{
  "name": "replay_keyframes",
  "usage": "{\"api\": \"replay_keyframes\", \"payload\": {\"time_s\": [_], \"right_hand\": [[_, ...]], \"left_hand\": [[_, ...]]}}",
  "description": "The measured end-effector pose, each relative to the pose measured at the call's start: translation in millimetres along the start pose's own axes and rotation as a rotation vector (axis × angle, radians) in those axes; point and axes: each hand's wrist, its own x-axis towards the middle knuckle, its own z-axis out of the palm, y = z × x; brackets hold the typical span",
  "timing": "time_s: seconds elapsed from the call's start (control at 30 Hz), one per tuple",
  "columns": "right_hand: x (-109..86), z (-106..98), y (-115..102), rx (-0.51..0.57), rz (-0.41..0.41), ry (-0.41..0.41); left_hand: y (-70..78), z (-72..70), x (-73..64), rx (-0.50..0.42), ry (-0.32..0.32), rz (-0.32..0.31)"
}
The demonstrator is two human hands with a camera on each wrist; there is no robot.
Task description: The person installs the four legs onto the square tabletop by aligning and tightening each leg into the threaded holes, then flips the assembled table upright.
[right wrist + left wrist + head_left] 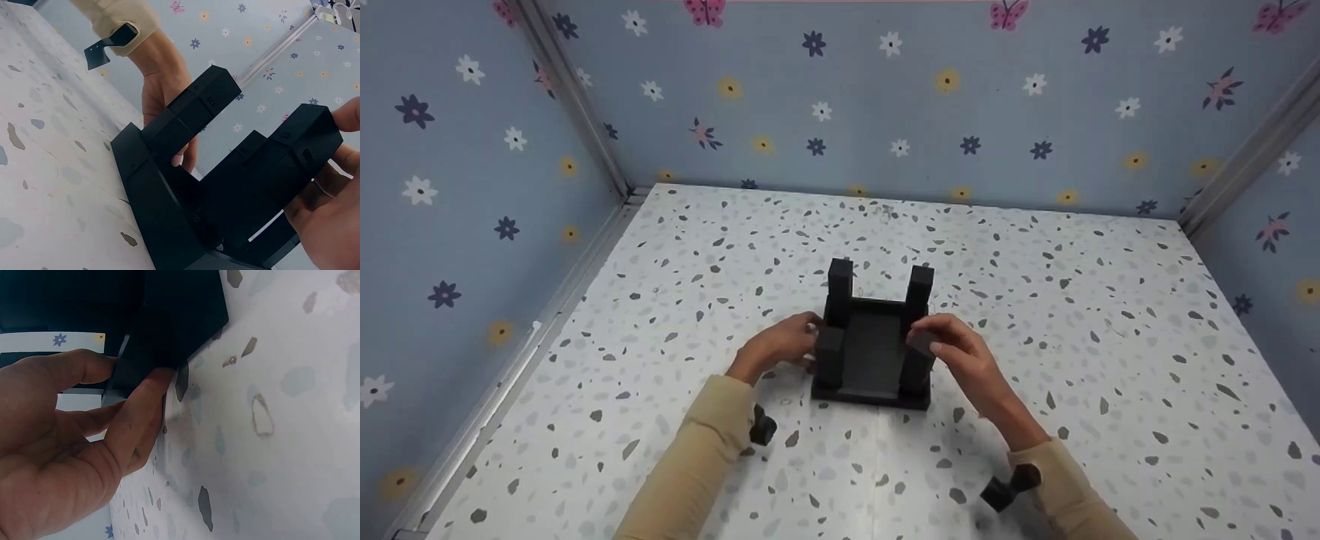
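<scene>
A black stand (870, 400) lies on the table, a flat rimmed base with several square posts rising from its corners. My right hand (969, 364) pinches the top of the near right post (915, 373) between thumb and fingers. Seams and small raised marks show on this post (292, 140) in the right wrist view. At the stand's left side, my left hand (781, 343) grips the base near the near left post (830, 356). In the left wrist view, its fingers (138, 410) curl against the dark edge, close to the tabletop; the fingertips are partly hidden.
The speckled white table (1072, 315) extends all around the stand. Blue flower-patterned panels (870, 90) stand behind and at both sides, joined by metal corner posts (577, 97). Black mounts (763, 427) hang at both wrists.
</scene>
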Motion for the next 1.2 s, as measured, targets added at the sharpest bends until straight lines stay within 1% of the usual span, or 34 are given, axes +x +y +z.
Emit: {"api": "replay_keyframes", "payload": {"time_s": [0.13,0.33,0.4,0.57,0.7,0.8,0.97,1.1,1.2], "right_hand": [[-1.4,0.3,-0.4,-0.06,0.035,0.048],[-2.5,2.4,-0.8,-0.17,0.095,0.131],[-3.1,2.9,-0.8,-0.2,0.105,0.149],[-4.0,3.3,0.1,-0.281,0.088,0.172],[-4.0,3.6,1.6,-0.316,0.051,0.187],[-4.1,3.2,3.4,-0.326,0.026,0.194],[-4.5,3.1,3.9,-0.298,-0.005,0.19],[-3.9,2.4,2.8,-0.228,-0.011,0.184],[-2.3,0.8,2.6,-0.156,-0.023,0.138]], "left_hand": [[-1.0,0.2,0.9,-0.02,-0.005,0.012],[-3.1,-0.2,1.6,-0.021,-0.006,0.022],[-3.1,0.0,1.0,-0.043,-0.01,0.015],[-2.2,0.6,-1.0,-0.082,-0.013,-0.002],[-2.0,0.2,-2.1,-0.081,-0.008,0.003],[-1.9,-0.2,-2.5,-0.076,-0.007,0.007],[-2.6,-0.6,-2.3,-0.073,-0.004,0.011],[-2.2,0.1,-1.9,-0.083,-0.007,0.019],[-2.0,0.7,-1.1,-0.09,-0.016,0.03]]}}
